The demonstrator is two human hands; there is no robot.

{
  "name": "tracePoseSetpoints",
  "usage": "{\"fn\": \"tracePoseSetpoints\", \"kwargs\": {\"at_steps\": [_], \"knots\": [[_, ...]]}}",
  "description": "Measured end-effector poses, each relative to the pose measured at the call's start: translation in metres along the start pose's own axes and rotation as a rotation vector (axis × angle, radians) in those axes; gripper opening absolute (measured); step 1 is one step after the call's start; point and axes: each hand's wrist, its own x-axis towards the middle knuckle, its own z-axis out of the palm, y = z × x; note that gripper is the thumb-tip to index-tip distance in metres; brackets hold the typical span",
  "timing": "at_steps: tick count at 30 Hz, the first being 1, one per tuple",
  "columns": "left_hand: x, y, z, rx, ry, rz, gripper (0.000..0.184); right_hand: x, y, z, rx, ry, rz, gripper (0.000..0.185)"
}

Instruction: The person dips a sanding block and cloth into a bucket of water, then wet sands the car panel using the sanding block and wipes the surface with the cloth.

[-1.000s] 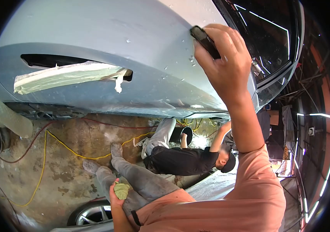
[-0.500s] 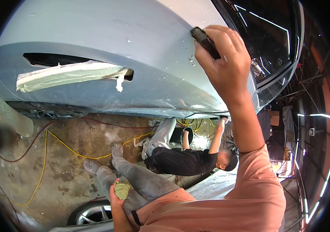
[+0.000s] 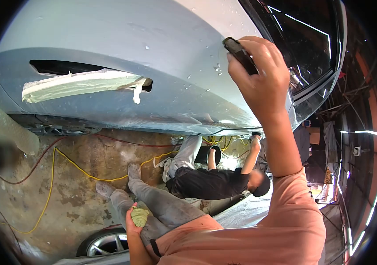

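My right hand (image 3: 263, 75) grips a dark, narrow sanding block (image 3: 240, 55), thumb on one side and fingers on the other. The block is at the pale grey car panel (image 3: 153, 39), near the side window; whether it presses on the surface I cannot tell. Water drops and streaks dot the panel around it. Low at the left of my body, my left hand (image 3: 134, 223) is closed around a crumpled pale green wad (image 3: 140, 217), perhaps cloth. Farther left, a strip of pale green masking (image 3: 82, 85) hangs across a dark slot in the bodywork.
A co-worker in a black shirt and cap (image 3: 210, 183) crouches by the car's lower edge, one hand at it, beside a black bucket (image 3: 204, 154). A yellow hose (image 3: 95, 178) and a red hose (image 3: 42, 165) cross the stained floor. Another car's wheel (image 3: 104, 245) stands behind me.
My right hand and the sanding block have shifted slightly right and down in view. My left hand keeps its hold on the green wad, nearly still.
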Motion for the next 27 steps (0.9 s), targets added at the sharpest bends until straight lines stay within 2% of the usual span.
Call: {"fn": "tracePoseSetpoints", "kwargs": {"at_steps": [7,13,27], "knots": [[-0.001,0.001,0.002,-0.005,0.005,0.019,0.047,-0.001,0.002,0.000,0.026,-0.004,-0.026,0.029],[-0.003,0.001,0.005,0.020,0.006,0.015,0.047,0.003,0.005,0.012,0.084,0.031,-0.006,0.023],[0.001,0.002,0.010,0.025,-0.002,-0.026,0.047,-0.002,0.015,0.012,0.045,0.019,-0.070,0.028]]}}
